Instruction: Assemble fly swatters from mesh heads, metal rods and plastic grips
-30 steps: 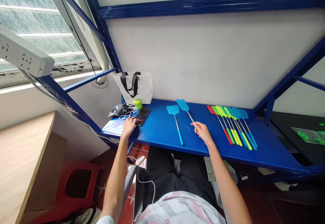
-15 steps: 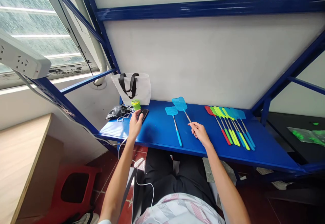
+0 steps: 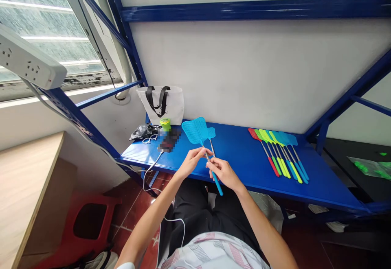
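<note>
A blue fly swatter [image 3: 195, 130] with a metal shaft is held up in front of me, its head tilted to the upper left. My left hand [image 3: 194, 160] pinches the shaft just below the head. Lower down, my right hand [image 3: 222, 171] is closed around the shaft near the blue grip. Behind it a second blue fly swatter [image 3: 211, 133] lies on the blue table, partly hidden by my hands and the held one. To the right, several fly swatters [image 3: 275, 151] in red, green, yellow and blue lie fanned side by side.
On the left of the blue table [image 3: 241, 143] are a phone [image 3: 170, 141] with a white cable, a green tub [image 3: 165, 125], scissors [image 3: 149, 138] and a black plastic bag [image 3: 143, 131]. A white tote bag [image 3: 174, 102] stands behind. A red stool [image 3: 82, 228] is at lower left.
My left hand has left the phone and come to the swatter's shaft. My right hand has brought the swatter left and closer to me, over the second one. The phone's screen area is now blurred.
</note>
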`<action>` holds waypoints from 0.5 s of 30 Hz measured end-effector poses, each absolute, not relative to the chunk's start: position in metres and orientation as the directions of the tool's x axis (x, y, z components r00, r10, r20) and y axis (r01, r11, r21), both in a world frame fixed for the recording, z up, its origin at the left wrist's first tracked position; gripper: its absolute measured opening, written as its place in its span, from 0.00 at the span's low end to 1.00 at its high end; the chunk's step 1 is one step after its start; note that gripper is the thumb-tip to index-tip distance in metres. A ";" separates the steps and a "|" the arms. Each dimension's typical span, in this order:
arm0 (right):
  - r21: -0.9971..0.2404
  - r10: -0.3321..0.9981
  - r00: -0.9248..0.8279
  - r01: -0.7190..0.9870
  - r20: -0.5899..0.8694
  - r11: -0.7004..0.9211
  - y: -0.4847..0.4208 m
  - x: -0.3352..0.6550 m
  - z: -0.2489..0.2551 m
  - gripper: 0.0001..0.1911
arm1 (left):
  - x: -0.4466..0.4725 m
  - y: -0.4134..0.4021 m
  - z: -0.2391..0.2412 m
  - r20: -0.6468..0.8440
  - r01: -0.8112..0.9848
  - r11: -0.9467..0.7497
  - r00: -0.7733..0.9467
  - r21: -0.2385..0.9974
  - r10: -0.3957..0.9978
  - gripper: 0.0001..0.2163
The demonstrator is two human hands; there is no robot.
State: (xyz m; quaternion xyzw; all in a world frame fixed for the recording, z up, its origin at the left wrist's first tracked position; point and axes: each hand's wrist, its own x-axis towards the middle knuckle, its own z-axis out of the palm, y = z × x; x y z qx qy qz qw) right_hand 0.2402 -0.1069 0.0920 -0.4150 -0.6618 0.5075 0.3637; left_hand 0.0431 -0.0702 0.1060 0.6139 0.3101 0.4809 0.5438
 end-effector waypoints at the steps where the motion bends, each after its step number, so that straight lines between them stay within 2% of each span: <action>1: -0.975 0.923 -0.380 0.179 0.057 0.134 -0.108 0.240 0.093 0.28 | 0.045 -0.073 0.107 0.251 -0.158 -0.206 0.373 0.966 0.893 0.25; 4: -0.968 0.941 -0.328 0.193 0.088 0.158 -0.109 0.239 0.096 0.31 | 0.053 -0.078 0.105 0.252 -0.243 -0.167 0.383 0.956 0.888 0.24; 9: -0.943 0.942 -0.294 0.237 0.160 0.234 -0.117 0.229 0.103 0.32 | 0.060 -0.082 0.103 0.214 -0.363 -0.101 0.284 0.926 0.935 0.22; 12: -0.924 0.927 -0.341 0.279 0.160 0.262 -0.124 0.224 0.106 0.31 | 0.051 -0.076 0.107 0.217 -0.436 -0.131 0.152 0.890 0.964 0.20; 15: -0.891 0.887 -0.449 0.352 0.107 0.286 -0.128 0.223 0.110 0.30 | 0.025 -0.057 0.110 0.216 -0.490 -0.214 -0.054 0.845 0.975 0.20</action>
